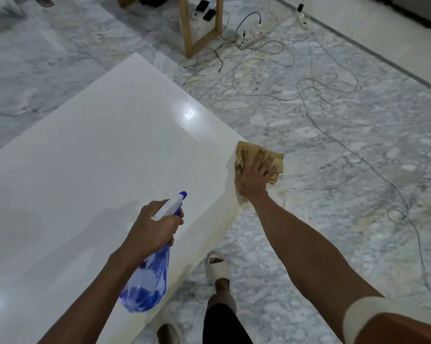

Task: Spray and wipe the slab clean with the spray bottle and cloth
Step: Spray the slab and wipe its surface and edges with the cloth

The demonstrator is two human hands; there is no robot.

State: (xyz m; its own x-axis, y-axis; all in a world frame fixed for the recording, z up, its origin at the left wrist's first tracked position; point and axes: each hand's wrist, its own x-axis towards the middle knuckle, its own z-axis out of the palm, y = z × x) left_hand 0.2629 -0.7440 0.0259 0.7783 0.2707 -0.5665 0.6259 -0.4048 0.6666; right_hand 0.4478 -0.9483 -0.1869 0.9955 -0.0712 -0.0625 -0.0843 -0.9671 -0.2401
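left hand (154, 228) grips spray bottle (148, 274) by its neck, above white slab (97, 157). right hand (255, 173), fingers spread flat, presses tan cloth (244, 148) at slab's right corner, apparently overhanging the edge.

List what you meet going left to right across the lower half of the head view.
slab → left hand gripping the spray bottle → sandalled foot → right hand pressing the cloth → floor cable

place: home room | cues: marble floor (333, 135), power strip (252, 40), loose cables (308, 90), wooden frame (188, 28)
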